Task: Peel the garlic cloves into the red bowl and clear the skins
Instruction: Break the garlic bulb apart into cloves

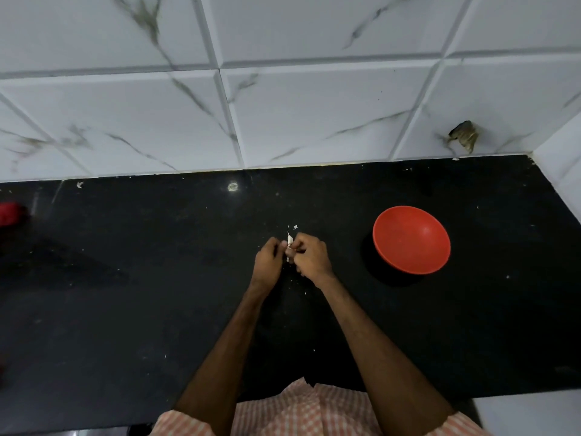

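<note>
Over the middle of the black counter point(157, 309) my two hands meet around a small white garlic clove point(290, 239) with a thin stalk of skin sticking up. My left hand point(268, 259) pinches it from the left and my right hand point(309, 258) pinches it from the right, fingers curled. Most of the clove is hidden between the fingers. The red bowl point(412, 240) stands to the right of my hands, about a hand's width away, and looks empty.
Small white skin flakes point(295, 227) lie scattered on the counter around and behind my hands. A white marbled tile wall point(283, 105) closes the back and the right corner. Part of a red object point(11, 214) shows at the far left edge.
</note>
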Demonstrator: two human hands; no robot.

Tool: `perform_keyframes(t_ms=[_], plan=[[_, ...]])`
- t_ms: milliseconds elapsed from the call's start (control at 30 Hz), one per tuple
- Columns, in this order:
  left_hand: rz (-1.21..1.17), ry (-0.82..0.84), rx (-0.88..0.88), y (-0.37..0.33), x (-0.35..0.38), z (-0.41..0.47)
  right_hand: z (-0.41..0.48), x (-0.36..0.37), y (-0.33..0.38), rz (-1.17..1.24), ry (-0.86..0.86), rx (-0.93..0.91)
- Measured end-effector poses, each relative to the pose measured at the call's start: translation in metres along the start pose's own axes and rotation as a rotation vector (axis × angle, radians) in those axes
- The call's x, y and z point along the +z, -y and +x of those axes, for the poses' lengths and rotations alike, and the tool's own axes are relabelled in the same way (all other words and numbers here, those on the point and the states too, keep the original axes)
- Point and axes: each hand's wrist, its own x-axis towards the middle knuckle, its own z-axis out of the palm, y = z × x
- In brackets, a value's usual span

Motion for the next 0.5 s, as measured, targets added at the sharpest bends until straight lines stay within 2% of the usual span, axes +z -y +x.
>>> perform_keyframes(t_ms=[167, 267, 333, 500], plan=[[-0.154, -0.038, -0.053, 0.004, 0.004, 0.003, 0.0, -0.007, 0.0, 0.209, 0.1, 0.08], [-0.315, -0.07, -0.185, -0.003, 0.002, 0.005, 0.006, -0.014, 0.005, 0.374, 0.186, 0.095], [-0.397, -0.078, -0.242, -0.006, -0.001, 0.007, 0.009, -0.016, 0.005, 0.434, 0.181, 0.084], [-0.479, -0.108, -0.252, -0.004, -0.002, 0.007, 0.008, -0.016, 0.0, 0.329, 0.086, 0.093]])
